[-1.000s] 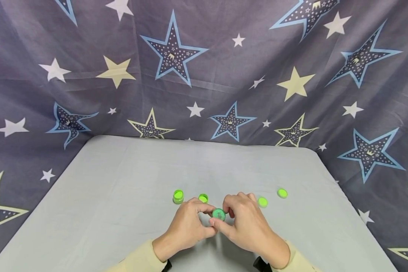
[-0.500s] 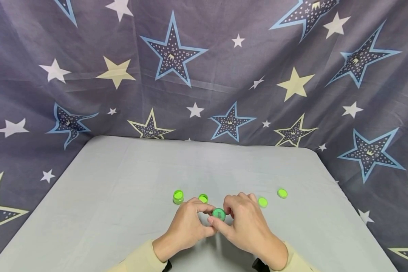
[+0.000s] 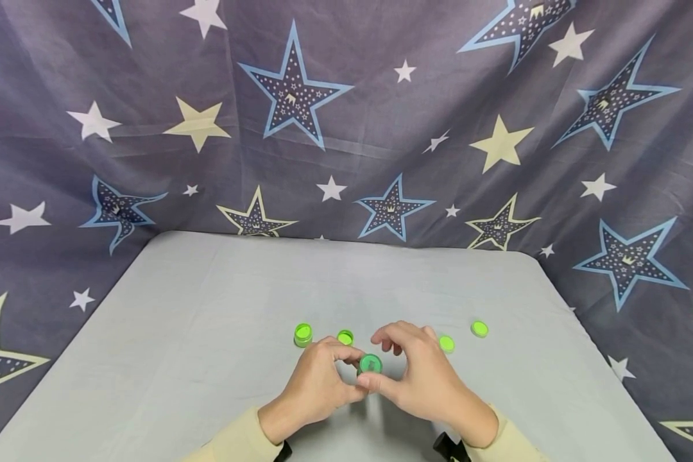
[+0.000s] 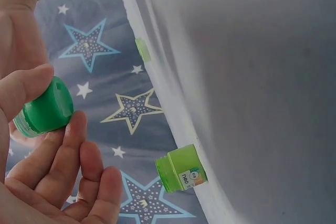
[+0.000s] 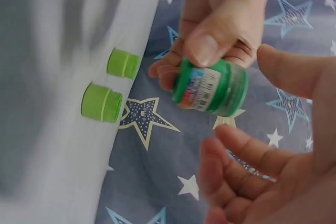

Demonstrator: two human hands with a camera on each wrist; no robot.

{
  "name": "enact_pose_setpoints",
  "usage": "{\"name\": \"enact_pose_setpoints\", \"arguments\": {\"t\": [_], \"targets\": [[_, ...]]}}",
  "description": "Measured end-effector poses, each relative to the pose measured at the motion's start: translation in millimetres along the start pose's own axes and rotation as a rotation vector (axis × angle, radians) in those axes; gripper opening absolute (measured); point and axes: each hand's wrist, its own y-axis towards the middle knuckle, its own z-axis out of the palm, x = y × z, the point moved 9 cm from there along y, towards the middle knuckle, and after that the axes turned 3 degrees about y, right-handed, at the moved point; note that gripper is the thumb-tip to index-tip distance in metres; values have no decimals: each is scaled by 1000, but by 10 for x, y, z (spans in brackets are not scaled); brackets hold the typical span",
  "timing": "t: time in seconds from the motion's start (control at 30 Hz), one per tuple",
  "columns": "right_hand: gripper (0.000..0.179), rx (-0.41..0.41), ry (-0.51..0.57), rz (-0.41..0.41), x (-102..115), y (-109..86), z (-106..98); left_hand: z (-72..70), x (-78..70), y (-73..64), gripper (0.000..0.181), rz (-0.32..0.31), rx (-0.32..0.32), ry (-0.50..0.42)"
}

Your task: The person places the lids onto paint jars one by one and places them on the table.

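In the head view my left hand pinches a small dark-green paint jar between thumb and fingers, its round end facing up. A printed label wraps the side of this jar in the right wrist view. My right hand is spread around the jar's upper end. Its thumb and fingers stand apart from the jar in the right wrist view. Beyond the hands are two light-green jars, the left one standing whole in sight and the other partly behind my left hand.
Two light-green discs like jar lids lie on the right, the nearer one beside my right hand and the other farther out. A pale cloth covers the table. A star-patterned curtain hangs behind it.
My right fingers have lifted off and spread away from the dark-green jar, where they were curled round its top. My left hand keeps its hold, and the light-green pieces have not moved.
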Motion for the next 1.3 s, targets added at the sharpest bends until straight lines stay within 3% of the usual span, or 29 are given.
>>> {"name": "enact_pose_setpoints", "arguments": {"t": [0.2, 0.4, 0.67, 1.3], "targets": [[54, 130, 222, -7, -29, 21, 11, -12, -8, 8, 24, -5, 10, 13], [47, 181, 285, -53, -5, 25, 46, -15, -21, -5, 26, -5, 16, 4], [39, 178, 292, 10, -59, 22, 78, -8, -26, -11, 26, 2, -4, 13], [31, 75, 282, 145, -153, 0, 87, -17, 6, -18, 26, -26, -43, -22]]}}
